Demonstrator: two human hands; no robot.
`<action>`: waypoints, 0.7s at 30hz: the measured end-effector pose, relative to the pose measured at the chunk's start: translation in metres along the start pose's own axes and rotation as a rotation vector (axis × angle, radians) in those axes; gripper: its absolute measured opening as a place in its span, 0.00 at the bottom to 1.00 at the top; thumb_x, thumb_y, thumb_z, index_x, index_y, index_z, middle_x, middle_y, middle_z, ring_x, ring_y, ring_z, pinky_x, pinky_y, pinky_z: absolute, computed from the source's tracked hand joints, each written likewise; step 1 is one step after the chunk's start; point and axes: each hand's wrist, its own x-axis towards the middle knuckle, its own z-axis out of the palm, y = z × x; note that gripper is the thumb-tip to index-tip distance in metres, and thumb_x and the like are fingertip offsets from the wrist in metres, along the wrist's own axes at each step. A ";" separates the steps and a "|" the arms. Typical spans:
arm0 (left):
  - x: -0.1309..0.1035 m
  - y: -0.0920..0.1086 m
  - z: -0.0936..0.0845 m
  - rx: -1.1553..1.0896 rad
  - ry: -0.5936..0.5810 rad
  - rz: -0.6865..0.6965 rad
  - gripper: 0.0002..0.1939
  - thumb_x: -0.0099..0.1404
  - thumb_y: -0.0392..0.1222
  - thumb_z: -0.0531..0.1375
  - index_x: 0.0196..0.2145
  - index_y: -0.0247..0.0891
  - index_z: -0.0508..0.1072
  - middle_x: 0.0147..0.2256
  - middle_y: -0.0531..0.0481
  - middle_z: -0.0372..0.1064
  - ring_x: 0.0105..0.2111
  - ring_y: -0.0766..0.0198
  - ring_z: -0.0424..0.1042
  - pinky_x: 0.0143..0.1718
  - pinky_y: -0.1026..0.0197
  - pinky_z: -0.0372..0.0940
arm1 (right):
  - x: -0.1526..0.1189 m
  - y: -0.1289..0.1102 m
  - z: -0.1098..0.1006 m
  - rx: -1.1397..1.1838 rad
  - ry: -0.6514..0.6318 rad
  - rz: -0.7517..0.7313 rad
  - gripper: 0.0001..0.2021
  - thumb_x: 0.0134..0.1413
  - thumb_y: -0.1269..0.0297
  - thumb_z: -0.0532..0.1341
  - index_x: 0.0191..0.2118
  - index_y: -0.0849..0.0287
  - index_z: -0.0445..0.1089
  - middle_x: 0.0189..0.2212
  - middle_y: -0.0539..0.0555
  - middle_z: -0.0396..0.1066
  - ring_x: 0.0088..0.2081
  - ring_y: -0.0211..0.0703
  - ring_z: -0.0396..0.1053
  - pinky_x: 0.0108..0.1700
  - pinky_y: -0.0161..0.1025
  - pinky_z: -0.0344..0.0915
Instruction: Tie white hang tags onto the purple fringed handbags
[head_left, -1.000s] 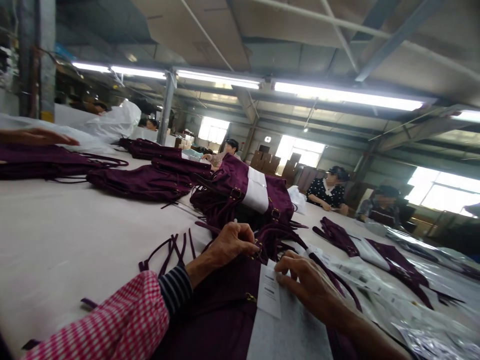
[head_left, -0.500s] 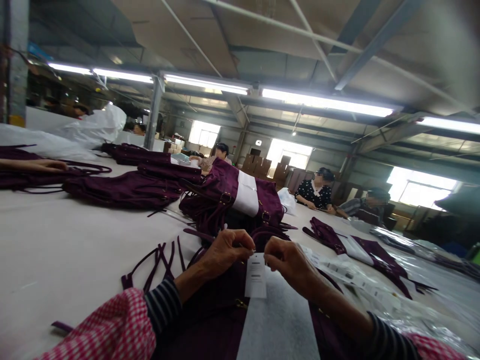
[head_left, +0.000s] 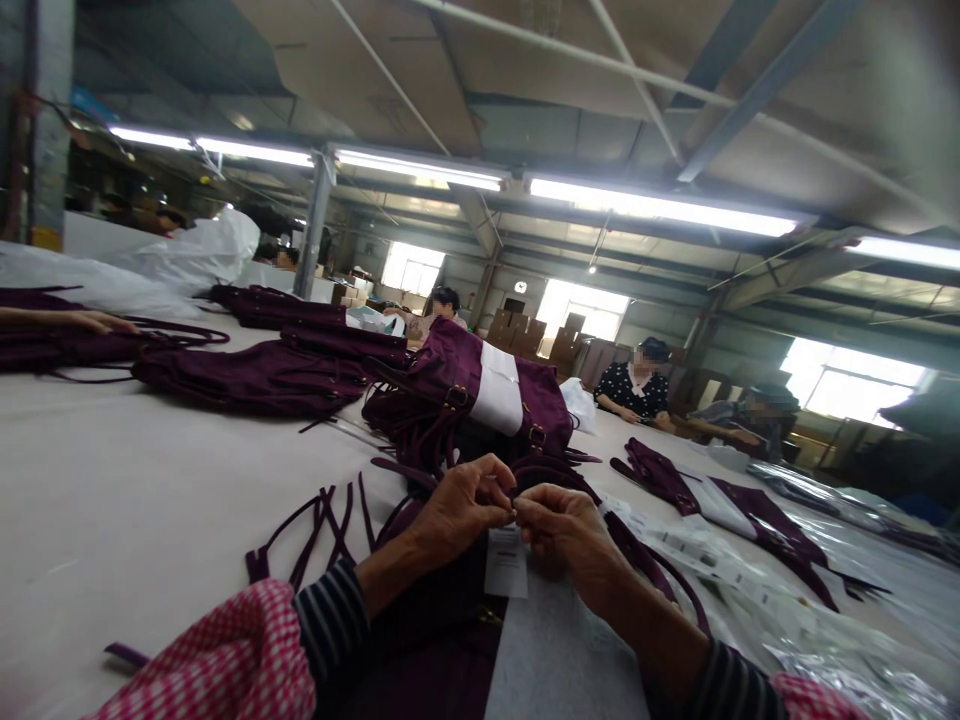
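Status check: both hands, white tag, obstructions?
Left hand and right hand pinched, close together at top of white tag. Tag over nearest purple bag and white wrap. Hands hide tag's top edge.

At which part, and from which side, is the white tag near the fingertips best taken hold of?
Probably by its lower edge, coming from the wearer's near side: the white tag is thin, and that end shows uncovered, while the left hand and right hand crowd its top.

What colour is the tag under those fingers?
The tag is white, seen in the head view.
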 end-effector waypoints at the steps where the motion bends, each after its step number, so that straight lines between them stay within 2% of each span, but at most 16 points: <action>1: 0.000 0.000 0.000 0.023 -0.006 0.001 0.16 0.50 0.31 0.65 0.39 0.36 0.72 0.28 0.53 0.75 0.31 0.62 0.74 0.36 0.63 0.65 | 0.000 0.000 0.000 -0.005 -0.002 0.003 0.17 0.50 0.52 0.71 0.32 0.63 0.75 0.22 0.50 0.70 0.22 0.31 0.60 0.26 0.32 0.54; 13: -0.001 -0.002 -0.004 0.111 -0.006 0.018 0.15 0.53 0.32 0.65 0.40 0.38 0.71 0.30 0.52 0.78 0.34 0.60 0.77 0.39 0.61 0.65 | -0.002 -0.007 0.007 -0.072 0.029 0.022 0.20 0.46 0.48 0.70 0.30 0.63 0.73 0.20 0.51 0.71 0.18 0.30 0.58 0.21 0.30 0.49; 21: -0.003 0.001 -0.004 0.275 -0.060 -0.009 0.15 0.52 0.30 0.61 0.39 0.39 0.69 0.28 0.55 0.74 0.31 0.62 0.74 0.33 0.64 0.62 | 0.001 0.002 0.014 -0.163 0.028 -0.032 0.10 0.46 0.59 0.67 0.27 0.63 0.73 0.17 0.50 0.70 0.17 0.31 0.58 0.21 0.31 0.50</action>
